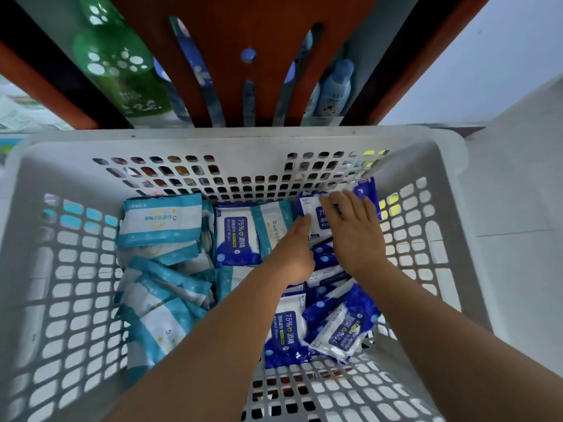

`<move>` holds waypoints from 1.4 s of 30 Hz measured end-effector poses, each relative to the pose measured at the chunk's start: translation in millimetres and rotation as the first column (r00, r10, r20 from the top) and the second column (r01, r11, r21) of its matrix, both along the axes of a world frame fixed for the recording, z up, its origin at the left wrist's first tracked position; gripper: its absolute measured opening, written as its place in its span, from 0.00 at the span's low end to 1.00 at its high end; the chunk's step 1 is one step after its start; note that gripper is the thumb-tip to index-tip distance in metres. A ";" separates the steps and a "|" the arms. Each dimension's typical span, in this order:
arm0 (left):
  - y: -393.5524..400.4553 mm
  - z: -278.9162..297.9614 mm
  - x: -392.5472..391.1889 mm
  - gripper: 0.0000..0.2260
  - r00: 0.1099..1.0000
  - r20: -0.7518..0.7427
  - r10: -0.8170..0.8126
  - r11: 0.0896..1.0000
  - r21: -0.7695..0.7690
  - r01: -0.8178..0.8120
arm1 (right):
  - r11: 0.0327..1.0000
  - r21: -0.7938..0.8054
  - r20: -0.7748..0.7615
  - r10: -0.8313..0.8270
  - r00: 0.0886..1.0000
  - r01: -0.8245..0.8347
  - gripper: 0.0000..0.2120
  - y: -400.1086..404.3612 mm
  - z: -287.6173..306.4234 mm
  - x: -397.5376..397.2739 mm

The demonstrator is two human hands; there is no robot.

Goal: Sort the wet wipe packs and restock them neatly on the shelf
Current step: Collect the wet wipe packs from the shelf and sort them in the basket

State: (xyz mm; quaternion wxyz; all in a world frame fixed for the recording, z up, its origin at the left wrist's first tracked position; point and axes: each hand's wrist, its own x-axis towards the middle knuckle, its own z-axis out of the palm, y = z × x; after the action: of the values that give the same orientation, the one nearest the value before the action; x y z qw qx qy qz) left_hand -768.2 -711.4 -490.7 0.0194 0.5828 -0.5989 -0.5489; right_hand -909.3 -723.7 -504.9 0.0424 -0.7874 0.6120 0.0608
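In the white basket (36, 269), far right corner: both your hands are down among the packs.

Item 1 – left hand (294, 254). Fingers curled, reaching under the near edge of the top blue pack (313, 213); whether it has a firm grip, can't tell, since the fingertips are hidden.

Item 2 – right hand (355, 231). Fingers straight, laid flat on that same pack, pressing it down, prob. to steady it while the other hand gets beneath.

Item 3 – blue 75% alcohol packs, right half of basket. Approx. 5 faces readable: the one under your hands, one flat at far centre (239, 239), one near centre (285, 333), one tilted at near right (341, 333), plus a sliver in the far right corner (367, 191). More edges are stacked between them, no. unclear.

Item 4 – teal packs (160, 222), left half. Approx. 5–6 visible, overlapped in a leaning row from far to near; one more lies among the blue at far centre (272, 228). Colours mostly separated left vs right, so sorting looks well along, though that stray is still misplaced.

Item 5 – shelf (243, 71), beyond the far rim. Orange frame with slots; green bottles (122, 62) at left, pale blue bottle (335, 89) at right. No wipe packs seen on it yet, so restocking is prob. not begun.
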 end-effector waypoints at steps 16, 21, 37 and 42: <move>61.0 -8.1 85.1 0.19 0.905 0.331 -0.266 0.960 0.003 0.282 | 0.819 0.466 0.220 0.259 0.940 -0.335 0.21 48.3 1.4 51.1; 72.2 -10.7 80.4 0.16 0.952 0.270 -0.145 0.989 0.002 0.151 | 0.825 0.485 0.088 0.283 0.955 -0.289 0.14 58.9 5.8 58.2; 69.9 5.6 94.9 0.03 0.963 0.187 0.193 0.981 -0.047 -0.187 | 0.761 0.648 0.397 -0.289 0.871 -0.043 0.31 59.4 23.6 67.9; 58.9 21.3 105.0 0.04 0.852 0.030 0.522 0.853 -0.007 -0.522 | 0.702 0.713 0.535 -0.541 0.649 -0.002 0.25 54.8 35.3 70.1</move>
State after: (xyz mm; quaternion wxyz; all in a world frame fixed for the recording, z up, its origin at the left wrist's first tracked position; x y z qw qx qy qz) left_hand -663.1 -652.5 -469.4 0.1581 0.7319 -0.4182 -0.5142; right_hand -839.2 -668.9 -469.6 0.5587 -0.5693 0.6013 -0.0458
